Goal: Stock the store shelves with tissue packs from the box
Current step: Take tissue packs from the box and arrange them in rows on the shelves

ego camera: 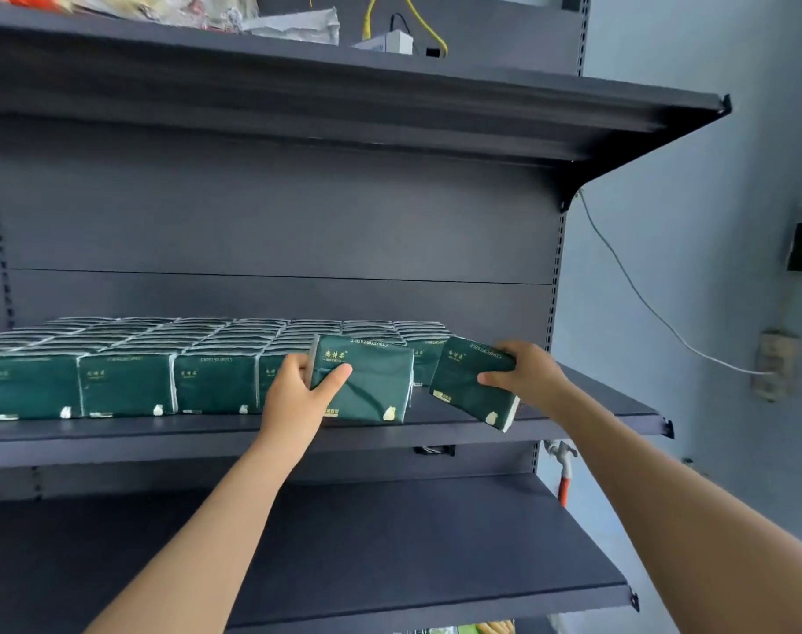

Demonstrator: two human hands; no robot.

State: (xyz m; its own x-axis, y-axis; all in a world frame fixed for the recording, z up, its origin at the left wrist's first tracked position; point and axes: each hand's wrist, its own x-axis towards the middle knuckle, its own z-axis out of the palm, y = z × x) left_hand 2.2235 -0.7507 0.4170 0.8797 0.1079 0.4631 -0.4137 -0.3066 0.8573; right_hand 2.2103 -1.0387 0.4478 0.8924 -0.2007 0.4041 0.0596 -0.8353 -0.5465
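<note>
Tissue packs held at the shelf (595, 395): left hand (298, 395) grips one pack (367, 382), right hand (527, 372) another (463, 382). Next, seat both beside the row (115, 386).

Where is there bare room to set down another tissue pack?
Middle shelf: bare at its right end, beyond the right hand's pack. Lower shelf: bare where visible. Left of the left hand, stocked packs crowd the shelf.
</note>
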